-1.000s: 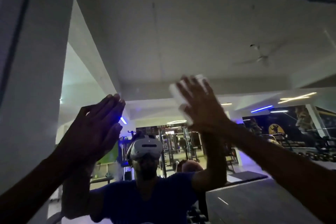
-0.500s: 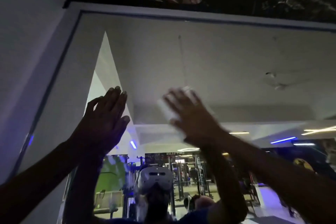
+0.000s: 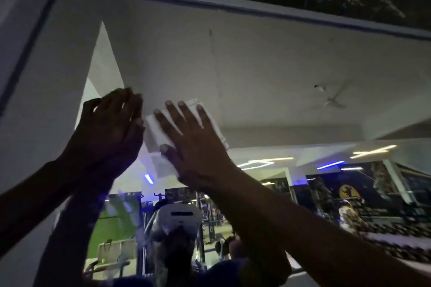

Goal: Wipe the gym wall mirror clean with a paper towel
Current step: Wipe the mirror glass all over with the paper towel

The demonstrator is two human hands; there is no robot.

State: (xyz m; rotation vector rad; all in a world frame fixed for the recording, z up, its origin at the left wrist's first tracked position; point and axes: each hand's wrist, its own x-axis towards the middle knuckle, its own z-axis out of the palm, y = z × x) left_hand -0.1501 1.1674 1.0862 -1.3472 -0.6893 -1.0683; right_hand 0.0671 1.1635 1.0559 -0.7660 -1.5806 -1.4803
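White paper towel point(image 3: 155, 134), long axis tilted up-right, under the flat, spread right hand point(image 3: 193, 144) on the mirror point(image 3: 268, 72).

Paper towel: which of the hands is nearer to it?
Right. The right hand lies flat on the paper towel, pressing it to the mirror. The left hand is beside the towel's left edge, fingers straight.

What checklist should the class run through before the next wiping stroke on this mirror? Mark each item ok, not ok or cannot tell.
1. Paper towel flat under the right hand: ok, spread fingers press it to the glass.
2. Left hand clear of the towel's path: not ok, it sits right beside the towel.
3. Room above to wipe: ok, bare mirror reaches up to the frame.
4. Towel still clean: cannot tell, too dim.
5. Smudges left: not ok, a dark speck and thin streak remain above.
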